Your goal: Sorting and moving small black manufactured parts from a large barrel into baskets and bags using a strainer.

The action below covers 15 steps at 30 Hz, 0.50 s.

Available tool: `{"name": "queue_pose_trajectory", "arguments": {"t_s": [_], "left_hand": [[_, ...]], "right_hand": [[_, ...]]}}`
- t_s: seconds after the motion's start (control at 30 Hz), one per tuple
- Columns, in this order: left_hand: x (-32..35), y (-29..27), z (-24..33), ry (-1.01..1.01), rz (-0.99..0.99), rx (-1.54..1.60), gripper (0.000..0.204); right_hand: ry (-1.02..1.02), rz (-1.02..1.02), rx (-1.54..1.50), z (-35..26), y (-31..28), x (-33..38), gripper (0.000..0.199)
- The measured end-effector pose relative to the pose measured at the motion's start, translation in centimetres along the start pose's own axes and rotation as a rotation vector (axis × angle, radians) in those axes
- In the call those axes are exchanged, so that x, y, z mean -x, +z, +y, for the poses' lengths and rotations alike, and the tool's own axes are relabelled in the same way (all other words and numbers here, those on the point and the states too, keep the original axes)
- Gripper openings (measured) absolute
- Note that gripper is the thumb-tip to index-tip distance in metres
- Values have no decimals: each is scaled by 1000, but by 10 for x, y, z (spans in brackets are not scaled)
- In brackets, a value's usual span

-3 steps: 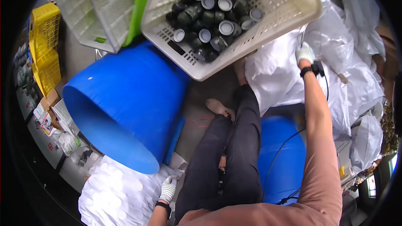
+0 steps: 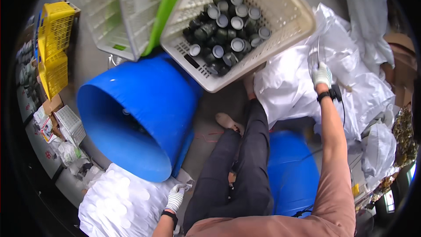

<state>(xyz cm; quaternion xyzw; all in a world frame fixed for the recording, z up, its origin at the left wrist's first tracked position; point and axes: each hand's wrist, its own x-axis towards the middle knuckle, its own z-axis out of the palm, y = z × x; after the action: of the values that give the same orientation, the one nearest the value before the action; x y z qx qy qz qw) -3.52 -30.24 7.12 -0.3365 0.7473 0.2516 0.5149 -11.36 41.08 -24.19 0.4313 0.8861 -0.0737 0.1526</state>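
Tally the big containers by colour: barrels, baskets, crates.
Blue barrels: 2 (one on its side, one by the legs)
Beige basket of dark jars: 1
White baskets: 2
Yellow crates: 2
Total: 7

Probably a workshop: crates (image 2: 55,48), bulk sacks (image 2: 351,87).

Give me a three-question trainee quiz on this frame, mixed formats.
1. True or false: the cream basket holds dark jars with pale round tops.
2. The right hand reaches into: A) white plastic bags B) the yellow crate C) the blue barrel
3. Fill in: the left hand rests at a bag of white round ____.

Key: 1 true; 2 A; 3 lids.
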Motion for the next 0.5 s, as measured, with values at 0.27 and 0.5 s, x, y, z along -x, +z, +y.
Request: {"name": "queue_pose_trajectory", "arguments": {"t_s": [0.27, 0.5], "left_hand": [[54, -11, 64, 466, -12, -89, 22], [107, 5, 153, 866, -80, 257, 44]], "right_hand": [[44, 304, -475, 44, -259, 116, 25], [-67, 188, -1274, -55, -515, 222, 25]]}}
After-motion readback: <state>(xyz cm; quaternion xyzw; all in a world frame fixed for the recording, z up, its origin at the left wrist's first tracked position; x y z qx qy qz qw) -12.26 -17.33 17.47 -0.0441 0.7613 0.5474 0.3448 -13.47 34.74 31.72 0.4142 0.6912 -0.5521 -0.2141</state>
